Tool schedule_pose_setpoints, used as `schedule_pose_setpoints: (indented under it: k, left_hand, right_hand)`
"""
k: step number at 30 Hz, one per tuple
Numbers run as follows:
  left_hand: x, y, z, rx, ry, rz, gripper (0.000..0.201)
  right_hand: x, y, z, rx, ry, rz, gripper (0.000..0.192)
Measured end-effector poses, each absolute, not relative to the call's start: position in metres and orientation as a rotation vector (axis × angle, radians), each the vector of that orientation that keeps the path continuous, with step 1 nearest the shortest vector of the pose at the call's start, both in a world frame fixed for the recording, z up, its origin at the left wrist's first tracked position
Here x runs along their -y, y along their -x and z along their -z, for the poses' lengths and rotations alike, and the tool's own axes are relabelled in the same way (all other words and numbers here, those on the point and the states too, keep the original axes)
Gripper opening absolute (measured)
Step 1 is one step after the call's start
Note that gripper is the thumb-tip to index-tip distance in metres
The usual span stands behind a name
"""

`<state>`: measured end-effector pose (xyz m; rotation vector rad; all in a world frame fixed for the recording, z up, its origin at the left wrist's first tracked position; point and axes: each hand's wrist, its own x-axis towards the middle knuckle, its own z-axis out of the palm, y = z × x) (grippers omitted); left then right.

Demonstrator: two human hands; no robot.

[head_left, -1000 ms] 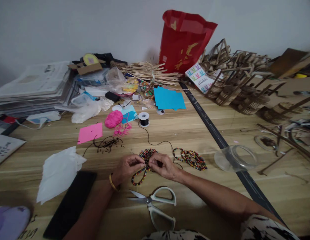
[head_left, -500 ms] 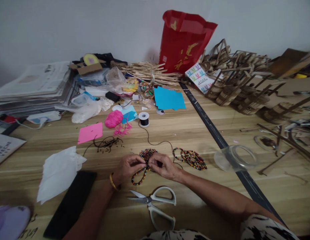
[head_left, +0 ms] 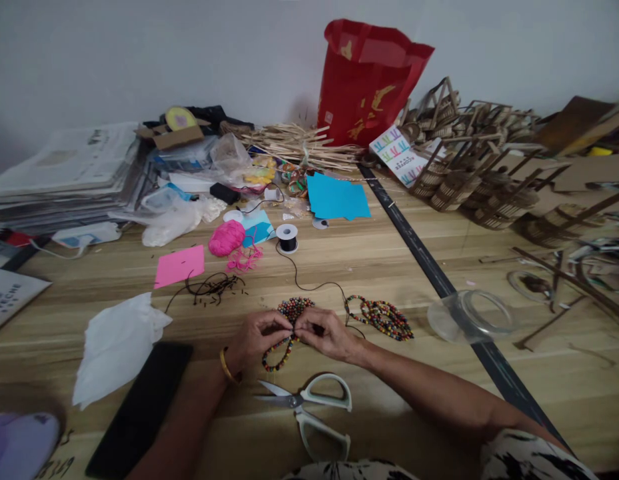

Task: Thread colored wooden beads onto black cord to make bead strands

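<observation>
Beads (head_left: 279,348) between fingers (head_left: 284,325) (both hands)

Plain pale grey wall (head_left: 139,53) across the far side, unmarked, darker toward the left corner. Below it, a light wood-grain tabletop (head_left: 379,267) filling the view, planks running left to right. A dark narrow strip (head_left: 429,267) crossing the tabletop diagonally from far centre to near right. Soft, even light, faint shadows only, slightly dimmer along the near left edge.
</observation>
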<state>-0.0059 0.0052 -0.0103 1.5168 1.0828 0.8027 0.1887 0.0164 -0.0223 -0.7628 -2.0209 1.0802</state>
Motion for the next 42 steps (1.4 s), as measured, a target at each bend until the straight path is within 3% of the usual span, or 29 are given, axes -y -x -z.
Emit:
schedule_pose_setpoints:
  k: [42]
  left_hand:
    - [-0.0049,0.0057,0.0059,-1.123,-1.715,-0.741,0.015]
  right_hand:
    - [-0.0154,-0.1891,0.0238,2.056,0.684,-1.037,0.006]
